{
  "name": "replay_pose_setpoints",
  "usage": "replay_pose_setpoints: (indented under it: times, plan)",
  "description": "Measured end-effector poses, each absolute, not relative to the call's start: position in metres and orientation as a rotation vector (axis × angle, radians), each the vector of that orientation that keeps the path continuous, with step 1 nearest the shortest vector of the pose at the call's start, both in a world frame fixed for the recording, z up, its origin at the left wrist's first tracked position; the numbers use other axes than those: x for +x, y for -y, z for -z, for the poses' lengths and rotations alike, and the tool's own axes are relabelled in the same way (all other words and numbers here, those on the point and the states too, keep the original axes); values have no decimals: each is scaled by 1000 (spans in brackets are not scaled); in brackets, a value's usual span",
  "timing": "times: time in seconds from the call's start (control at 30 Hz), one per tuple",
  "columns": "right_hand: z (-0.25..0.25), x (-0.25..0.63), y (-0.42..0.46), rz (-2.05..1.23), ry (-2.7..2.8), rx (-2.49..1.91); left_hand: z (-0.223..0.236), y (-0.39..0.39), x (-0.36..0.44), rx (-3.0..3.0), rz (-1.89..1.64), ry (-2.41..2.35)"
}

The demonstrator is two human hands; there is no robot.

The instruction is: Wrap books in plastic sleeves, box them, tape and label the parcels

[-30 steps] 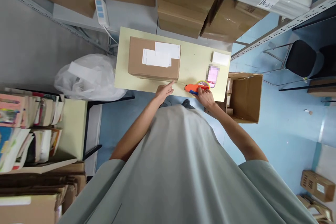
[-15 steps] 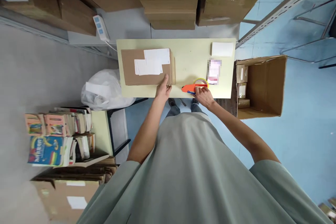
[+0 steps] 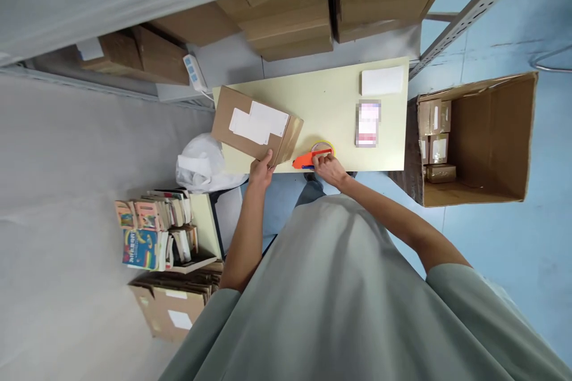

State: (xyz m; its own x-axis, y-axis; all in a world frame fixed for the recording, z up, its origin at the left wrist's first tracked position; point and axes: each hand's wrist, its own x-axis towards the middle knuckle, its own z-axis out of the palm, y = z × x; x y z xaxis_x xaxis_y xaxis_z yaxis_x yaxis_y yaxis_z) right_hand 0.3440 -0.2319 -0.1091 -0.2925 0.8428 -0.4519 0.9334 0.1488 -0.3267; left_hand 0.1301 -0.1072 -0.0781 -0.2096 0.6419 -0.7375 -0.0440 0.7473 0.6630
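Note:
A brown cardboard box [image 3: 227,106] with white paper labels [image 3: 259,124] on top lies slantwise at the left of the cream table [image 3: 330,80]. My left hand [image 3: 262,169] grips its near corner, thumb on top and the fingers partly hidden at the side. Clear tape shows along the box's right end. Closed in my right hand [image 3: 328,168] is an orange tape dispenser [image 3: 302,161] with a yellow-edged roll, held at the table's front edge just right of the box. The two hands are apart.
A white stack of paper [image 3: 382,81] and a blurred pinkish item [image 3: 368,124] lie at the table's right. An open carton [image 3: 489,143] with several small boxes stands beyond. Books [image 3: 156,229] and a white plastic bag [image 3: 201,164] sit left; shelved boxes [image 3: 286,12] behind.
The box has turned clockwise, its right end swinging toward me, with my left hand still on it. My right hand has moved left with the tape dispenser, closer to the box. The view has shifted.

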Motion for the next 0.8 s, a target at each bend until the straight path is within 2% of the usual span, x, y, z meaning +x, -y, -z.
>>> replay_pose_setpoints:
  times: [0.2,0.3,0.63,0.8]
  plan:
    - [107,429,297,748,-2097,1860,77,103,124,533,-588,-1696]
    - [104,463,298,673,-2090,1916,76,101,120,568,-559,-1655]
    - [106,452,150,574,-2172,1942,75,88,109,764,-383,-1594]
    - [114,446,122,471,-2286,1770,70,73,94,954,-249,-1511]
